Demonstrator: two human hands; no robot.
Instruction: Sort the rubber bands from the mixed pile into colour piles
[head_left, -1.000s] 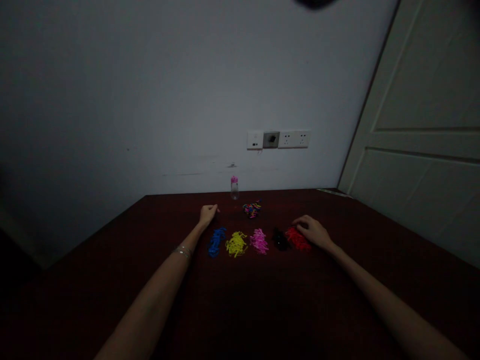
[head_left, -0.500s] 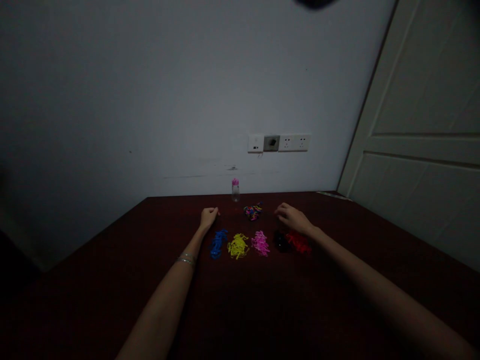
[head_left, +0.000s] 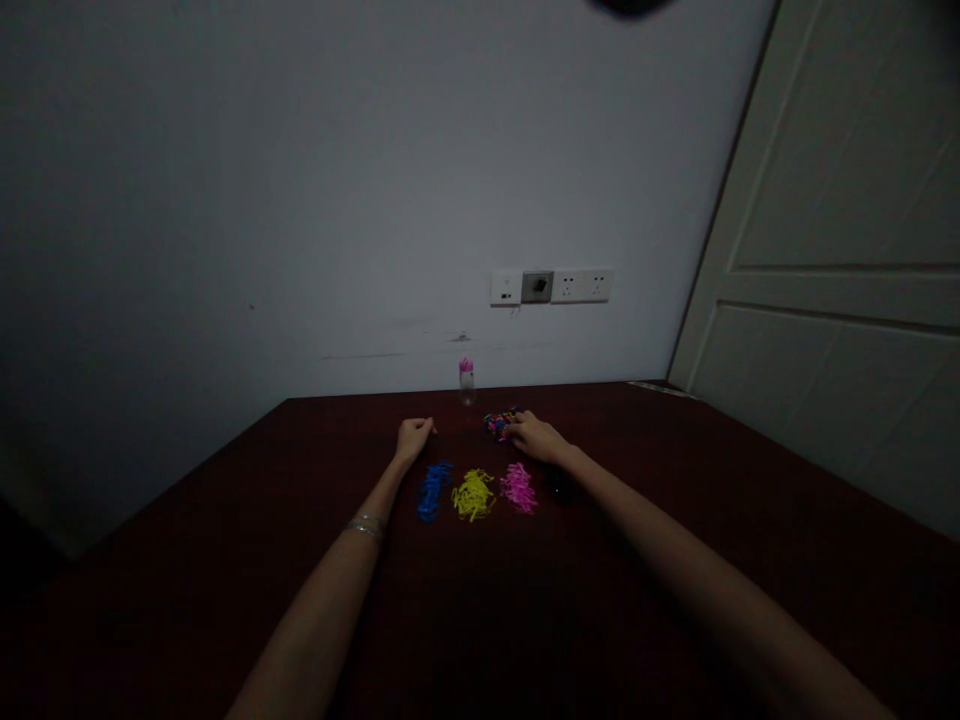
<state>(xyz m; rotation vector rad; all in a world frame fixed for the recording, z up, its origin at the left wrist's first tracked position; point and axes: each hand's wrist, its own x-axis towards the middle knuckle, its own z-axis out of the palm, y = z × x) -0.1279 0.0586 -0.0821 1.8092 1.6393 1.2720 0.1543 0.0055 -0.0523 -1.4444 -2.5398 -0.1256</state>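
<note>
My left hand (head_left: 415,440) rests on the dark red table, loosely curled, with nothing seen in it. Just in front of it is a pile of blue rubber bands (head_left: 433,490). My right hand (head_left: 538,437) reaches down to a mixed multicoloured pile of small rubber bands (head_left: 496,425), fingertips bent together at its right edge. What those fingers pinch, if anything, is too small to make out. In a row nearer me lie yellow rubber bands (head_left: 473,495), pink rubber bands (head_left: 518,488) and a dark pile (head_left: 557,490), partly lost in shadow beside my right forearm.
Behind the mixed pile a clear bottle with a pink top (head_left: 467,382) stands upright near the wall (head_left: 375,200). Wall sockets (head_left: 582,286) sit above the table's (head_left: 480,620) back edge. A pale panelled door (head_left: 825,330) is at the right.
My right hand has moved left, from above the red rubber bands to the mixed pile. My right forearm now covers the red pile. My left hand stays in place; the view shifts slightly.
</note>
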